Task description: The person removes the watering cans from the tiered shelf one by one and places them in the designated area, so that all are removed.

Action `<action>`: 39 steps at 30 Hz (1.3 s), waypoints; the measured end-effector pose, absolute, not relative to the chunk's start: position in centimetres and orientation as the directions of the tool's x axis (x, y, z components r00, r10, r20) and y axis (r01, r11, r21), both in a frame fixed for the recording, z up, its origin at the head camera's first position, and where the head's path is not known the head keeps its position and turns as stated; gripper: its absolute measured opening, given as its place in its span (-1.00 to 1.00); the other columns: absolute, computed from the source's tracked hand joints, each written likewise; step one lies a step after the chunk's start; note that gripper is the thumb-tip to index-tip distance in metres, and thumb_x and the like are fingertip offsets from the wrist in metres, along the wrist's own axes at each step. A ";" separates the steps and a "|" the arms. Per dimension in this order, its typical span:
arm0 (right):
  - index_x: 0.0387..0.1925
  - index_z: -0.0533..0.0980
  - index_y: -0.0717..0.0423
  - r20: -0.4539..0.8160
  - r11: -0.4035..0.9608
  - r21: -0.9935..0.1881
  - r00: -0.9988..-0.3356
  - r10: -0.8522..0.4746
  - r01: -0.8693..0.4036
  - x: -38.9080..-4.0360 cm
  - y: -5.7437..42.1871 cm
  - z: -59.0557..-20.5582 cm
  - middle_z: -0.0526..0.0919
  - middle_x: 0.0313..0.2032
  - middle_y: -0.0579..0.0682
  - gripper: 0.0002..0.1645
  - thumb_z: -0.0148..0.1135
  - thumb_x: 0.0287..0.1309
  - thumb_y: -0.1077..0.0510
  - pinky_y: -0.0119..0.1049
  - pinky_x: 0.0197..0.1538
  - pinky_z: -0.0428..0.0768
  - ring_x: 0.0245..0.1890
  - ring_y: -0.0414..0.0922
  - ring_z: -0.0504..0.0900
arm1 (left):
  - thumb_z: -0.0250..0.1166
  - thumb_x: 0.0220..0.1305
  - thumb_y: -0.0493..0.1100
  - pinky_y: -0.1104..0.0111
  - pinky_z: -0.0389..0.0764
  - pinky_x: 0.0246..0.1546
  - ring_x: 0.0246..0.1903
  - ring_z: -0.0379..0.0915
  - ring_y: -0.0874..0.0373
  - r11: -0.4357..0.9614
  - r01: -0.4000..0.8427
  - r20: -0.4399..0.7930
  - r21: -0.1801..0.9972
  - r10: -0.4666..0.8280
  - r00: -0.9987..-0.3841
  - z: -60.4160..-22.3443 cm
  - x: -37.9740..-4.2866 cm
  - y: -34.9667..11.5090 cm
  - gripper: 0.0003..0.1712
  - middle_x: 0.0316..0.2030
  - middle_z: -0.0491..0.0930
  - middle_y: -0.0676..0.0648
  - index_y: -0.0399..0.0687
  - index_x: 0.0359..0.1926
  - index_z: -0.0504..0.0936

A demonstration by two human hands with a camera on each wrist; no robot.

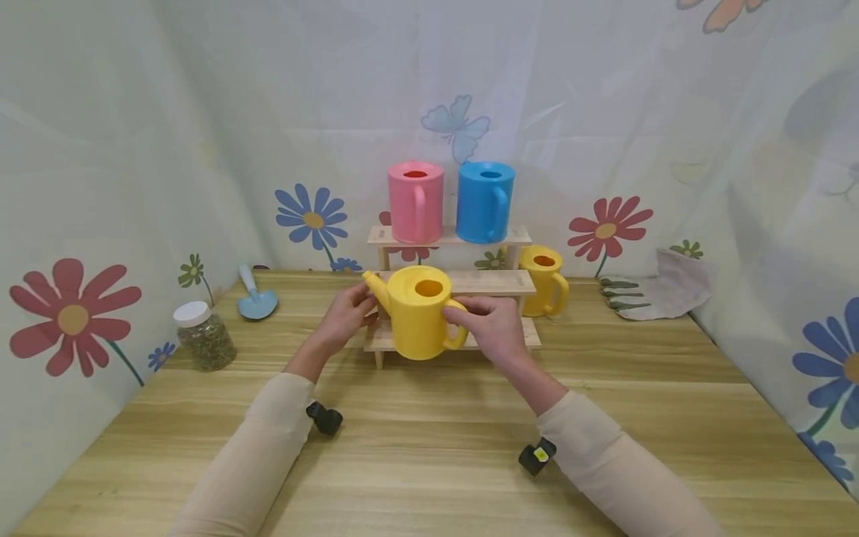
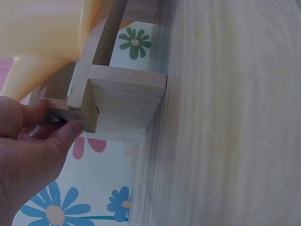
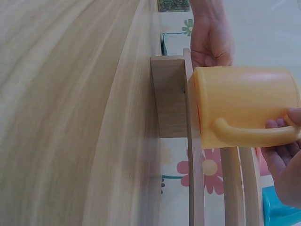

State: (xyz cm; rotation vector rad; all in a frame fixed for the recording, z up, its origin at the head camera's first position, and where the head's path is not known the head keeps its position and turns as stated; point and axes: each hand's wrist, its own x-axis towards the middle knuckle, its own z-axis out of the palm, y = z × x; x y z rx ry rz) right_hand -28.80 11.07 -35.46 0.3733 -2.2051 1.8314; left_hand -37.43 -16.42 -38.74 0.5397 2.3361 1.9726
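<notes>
My right hand point(image 1: 496, 328) holds a yellow watering can point(image 1: 417, 317) by its handle, fingers wrapped through the loop in the right wrist view. The can is upright, its spout pointing left, in front of a stepped wooden shelf point(image 1: 499, 282). In the right wrist view the base of the can point(image 3: 244, 99) is right at the lowest board. At the shelf's left end, my left hand point(image 1: 342, 319) pinches a board between thumb and fingers, shown close in the left wrist view. The spout passes just above that hand.
On the top step stand a pink watering can point(image 1: 414, 205) and a blue one point(image 1: 485, 205). Another yellow watering can point(image 1: 537, 298) is behind the shelf's right side. At left are a light-blue trowel point(image 1: 258, 304) and a white-lidded jar point(image 1: 208, 343); at right lies a glove point(image 1: 661, 291).
</notes>
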 end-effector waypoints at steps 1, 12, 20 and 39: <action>-0.13 0.76 0.11 0.345 0.179 -0.921 -0.938 -0.041 -0.347 -28.8 11.1 -35.4 0.79 -0.26 -0.03 -0.60 0.52 0.10 -0.07 -0.24 0.00 0.70 -0.18 -0.11 0.73 | -0.08 0.59 -0.32 0.01 0.46 0.24 0.32 0.27 -0.19 0.131 0.238 0.193 0.962 0.286 -0.939 -38.8 -37.5 -16.5 -0.46 0.30 0.36 -0.42 -0.28 0.50 0.19; -0.13 0.76 0.06 0.296 0.224 -0.926 -0.953 -0.070 -0.304 -28.4 11.8 -34.2 0.78 -0.21 -0.08 -0.58 0.53 0.06 -0.11 -0.22 0.03 0.68 -0.13 -0.09 0.67 | -0.04 0.58 -0.32 0.07 0.52 0.20 0.25 0.35 -0.10 0.151 0.236 0.190 0.960 0.270 -0.944 -38.8 -37.5 -16.5 -0.45 0.37 0.30 -0.35 -0.25 0.50 0.20; -0.03 0.72 0.12 0.342 0.218 -0.913 -0.938 -0.051 -0.345 -27.9 15.3 -30.7 0.77 -0.20 0.00 -0.49 0.50 0.10 -0.12 -0.28 -0.05 0.71 -0.12 -0.02 0.69 | -0.03 0.57 -0.32 0.08 0.49 0.22 0.30 0.25 -0.20 0.151 0.227 0.183 0.962 0.261 -0.948 -38.6 -37.4 -16.4 -0.39 0.37 0.28 -0.32 -0.07 0.55 0.12; -0.01 0.69 0.26 0.447 0.307 -0.857 -0.894 0.041 -0.415 -26.7 21.6 -26.9 0.78 -0.34 -0.06 -0.49 0.48 0.15 -0.03 -0.42 -0.13 0.69 -0.23 -0.10 0.70 | -0.07 0.59 -0.31 0.07 0.40 0.30 0.28 0.18 -0.25 0.114 0.239 0.197 0.964 0.295 -0.935 -39.1 -37.7 -16.7 -0.38 0.22 0.27 -0.37 -0.09 0.57 0.05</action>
